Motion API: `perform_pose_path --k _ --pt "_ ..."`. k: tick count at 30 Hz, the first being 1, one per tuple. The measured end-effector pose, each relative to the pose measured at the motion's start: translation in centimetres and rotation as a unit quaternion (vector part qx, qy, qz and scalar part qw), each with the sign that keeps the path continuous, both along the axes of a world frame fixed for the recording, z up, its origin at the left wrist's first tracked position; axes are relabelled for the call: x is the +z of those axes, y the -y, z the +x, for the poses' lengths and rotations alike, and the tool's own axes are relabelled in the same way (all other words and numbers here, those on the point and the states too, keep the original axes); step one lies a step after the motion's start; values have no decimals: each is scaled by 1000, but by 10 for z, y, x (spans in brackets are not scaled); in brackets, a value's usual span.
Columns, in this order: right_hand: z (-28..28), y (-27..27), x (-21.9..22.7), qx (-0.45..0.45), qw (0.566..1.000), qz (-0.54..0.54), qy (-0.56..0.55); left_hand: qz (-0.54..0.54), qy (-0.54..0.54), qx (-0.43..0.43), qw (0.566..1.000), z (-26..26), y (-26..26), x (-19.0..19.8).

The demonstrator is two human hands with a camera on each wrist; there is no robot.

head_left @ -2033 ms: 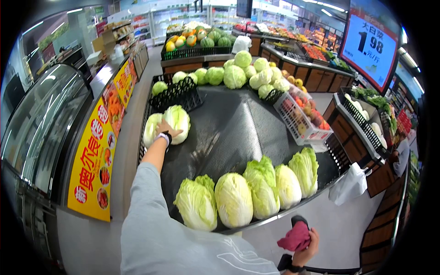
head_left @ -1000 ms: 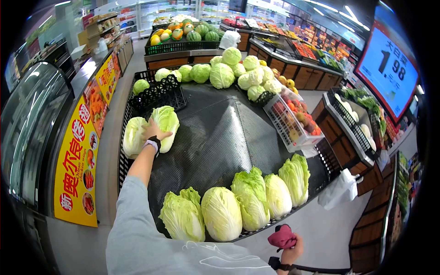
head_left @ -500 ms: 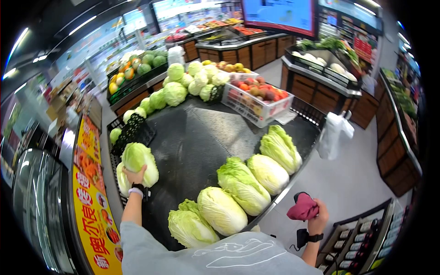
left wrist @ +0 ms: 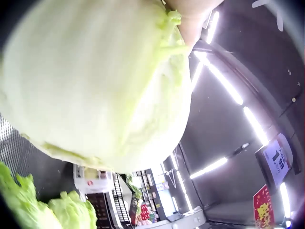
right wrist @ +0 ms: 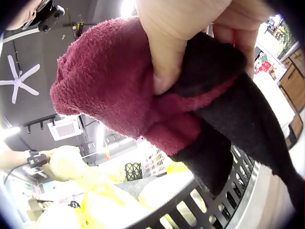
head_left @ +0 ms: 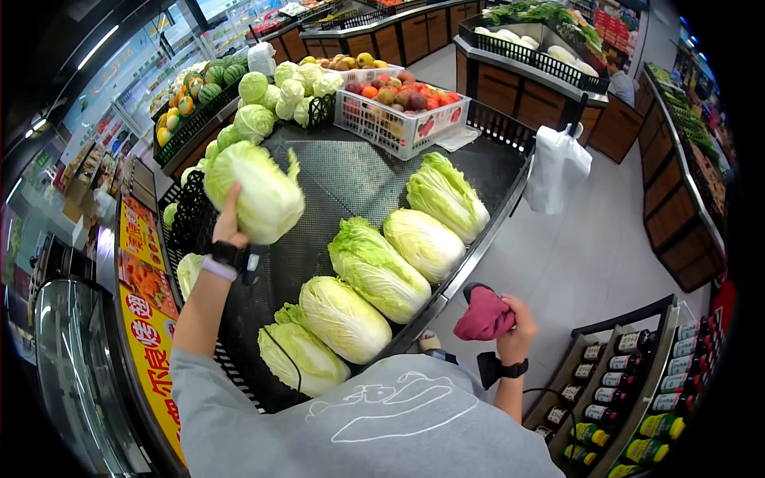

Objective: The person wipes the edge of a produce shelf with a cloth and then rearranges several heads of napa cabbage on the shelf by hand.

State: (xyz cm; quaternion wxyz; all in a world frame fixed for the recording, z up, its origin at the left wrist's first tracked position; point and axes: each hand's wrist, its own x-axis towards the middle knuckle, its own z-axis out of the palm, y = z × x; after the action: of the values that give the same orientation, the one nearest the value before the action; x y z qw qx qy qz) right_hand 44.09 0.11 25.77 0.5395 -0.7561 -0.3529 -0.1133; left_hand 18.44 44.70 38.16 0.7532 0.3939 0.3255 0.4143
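My left hand (head_left: 229, 223) grips a napa cabbage (head_left: 259, 191), held up over the left part of the black display stand. Its pale ribbed base fills much of the left wrist view, with part of the hand at the top edge. Another napa cabbage (head_left: 189, 275) lies at the stand's left edge, partly behind my forearm. Several more napa cabbages (head_left: 378, 271) lie in a row along the near edge. Off to the right, beyond that edge, my right hand (head_left: 518, 327) holds a bunched maroon and black cloth (right wrist: 105, 76), thumb pressed into it.
Round cabbages (head_left: 255, 123) are heaped at the far end beside a white crate (head_left: 406, 131) of red and brown produce. White plastic bags (head_left: 558, 167) hang at the stand's right corner. A bottle rack (head_left: 621, 374) stands at lower right, a glass case (head_left: 72, 374) at lower left.
My left hand has lifted the napa cabbage off the stand's left side, away from the one beside it. The head view has turned right. My right hand keeps hold of the cloth.
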Motion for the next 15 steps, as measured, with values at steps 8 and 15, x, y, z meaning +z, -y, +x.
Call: perform_pose_path --k 8,15 --pt "13 17 -21 20 1000 -10 -19 -45 -67 84 993 158 -23 -47" --pt "47 34 -34 -24 999 -20 -44 -38 -259 242 934 239 10 -62"
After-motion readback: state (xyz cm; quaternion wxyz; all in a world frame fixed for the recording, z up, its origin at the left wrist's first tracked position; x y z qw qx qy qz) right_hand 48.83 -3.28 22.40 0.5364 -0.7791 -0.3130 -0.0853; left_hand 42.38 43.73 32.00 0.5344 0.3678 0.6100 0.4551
